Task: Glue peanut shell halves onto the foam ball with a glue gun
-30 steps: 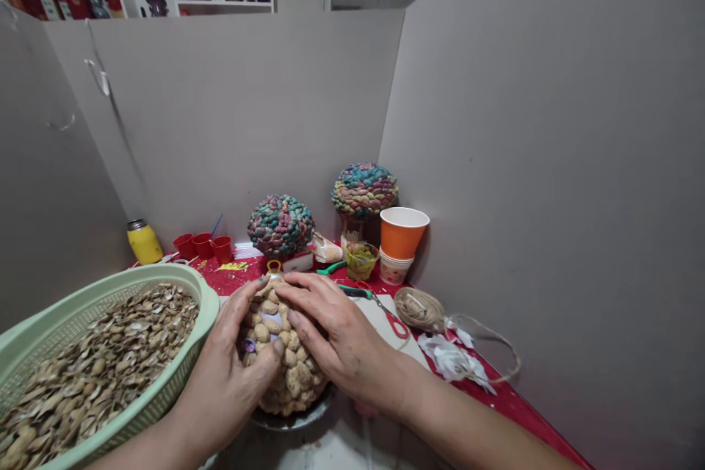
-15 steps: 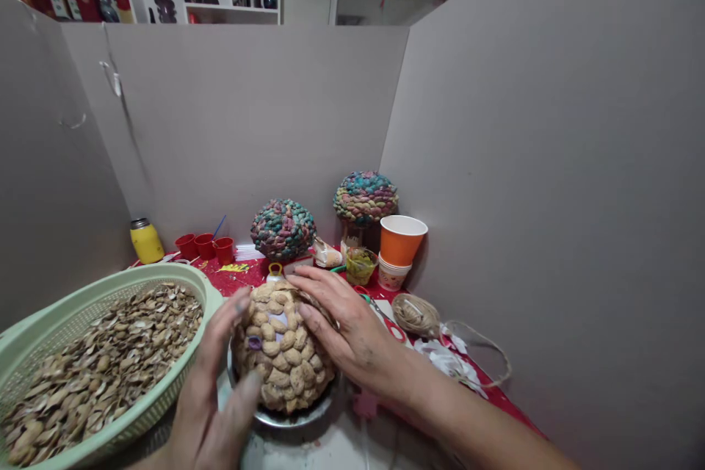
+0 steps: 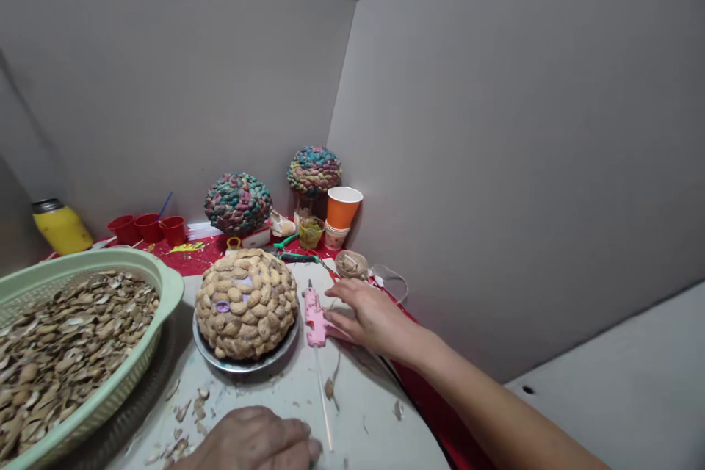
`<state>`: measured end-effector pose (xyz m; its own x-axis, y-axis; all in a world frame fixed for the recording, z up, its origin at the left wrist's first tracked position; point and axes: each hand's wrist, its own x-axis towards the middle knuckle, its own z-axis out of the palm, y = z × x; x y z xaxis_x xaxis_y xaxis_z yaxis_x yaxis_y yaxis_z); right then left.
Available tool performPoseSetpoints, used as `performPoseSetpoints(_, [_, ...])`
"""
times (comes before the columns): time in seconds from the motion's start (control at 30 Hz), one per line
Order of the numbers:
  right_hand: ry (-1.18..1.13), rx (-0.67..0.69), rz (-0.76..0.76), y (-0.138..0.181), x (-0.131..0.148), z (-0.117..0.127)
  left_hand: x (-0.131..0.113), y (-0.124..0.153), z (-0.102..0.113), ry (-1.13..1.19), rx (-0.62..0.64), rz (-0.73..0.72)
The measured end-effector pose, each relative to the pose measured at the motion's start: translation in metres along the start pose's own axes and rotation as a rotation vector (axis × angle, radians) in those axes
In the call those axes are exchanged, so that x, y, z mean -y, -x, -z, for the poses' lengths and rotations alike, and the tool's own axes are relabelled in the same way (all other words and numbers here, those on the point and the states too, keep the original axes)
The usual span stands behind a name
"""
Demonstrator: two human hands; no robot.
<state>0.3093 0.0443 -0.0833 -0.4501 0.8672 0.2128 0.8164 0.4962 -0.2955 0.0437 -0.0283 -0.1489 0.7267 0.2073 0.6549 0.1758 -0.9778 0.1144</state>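
We see our right hand (image 3: 370,317) stretched out at about 3 o'clock from the shell-covered dome (image 3: 246,301). Its fingers are spread and loose, with the fingertips touching the pink glue gun (image 3: 315,314) but not closed around it. The gun lies flat on the tabletop (image 3: 286,400), just beside the dome's metal plate (image 3: 245,365). Our left hand (image 3: 253,444) rests palm down at 6 o'clock; we cannot tell whether it grips anything. The green basket (image 3: 170,286) of shells sits at 9 o'clock.
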Motion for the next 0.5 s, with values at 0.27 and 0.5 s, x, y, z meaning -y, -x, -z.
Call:
performPoseSetpoints(0.27, [0.012,0.168,-0.087,0.010,-0.004,-0.025,-0.001,-0.002,0.005,0.042,0.062,0.020])
performPoseSetpoints(0.5, [-0.232,0.081,-0.114,0.019,-0.014,-0.032,-0.001,0.000,0.003,0.065,0.066,0.058])
